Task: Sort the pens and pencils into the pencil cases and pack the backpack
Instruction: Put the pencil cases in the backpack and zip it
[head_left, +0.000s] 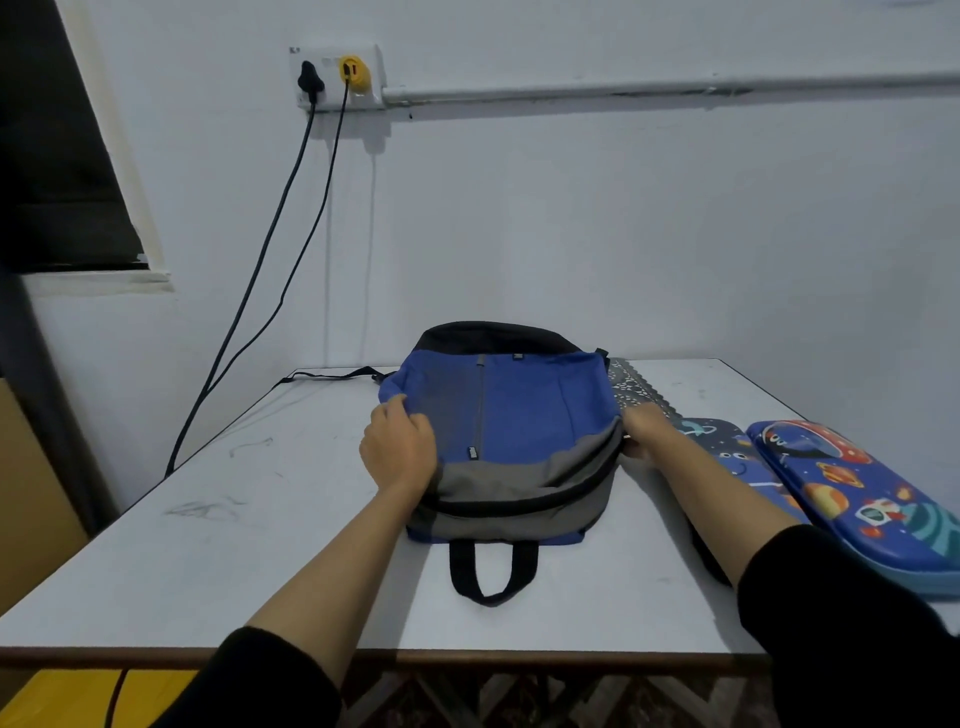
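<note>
Backpack (524, 415): blue and grey, flat mid-table (260, 545). Left hand (397, 447) fingers (395, 408) pinch its blue front cloth. Right hand (647, 431) at the zip's right end; grip hidden, cannot tell. Step, judged: opening the zip. Next: a steady pull along it. Pencil cases (857, 499) right of backpack, shut; pens unseen.

backpack (524, 415): blue-grey, flat, centre, handle nearest | 2 space-print pencil cases (857, 499): closed, side by side, right
</note>
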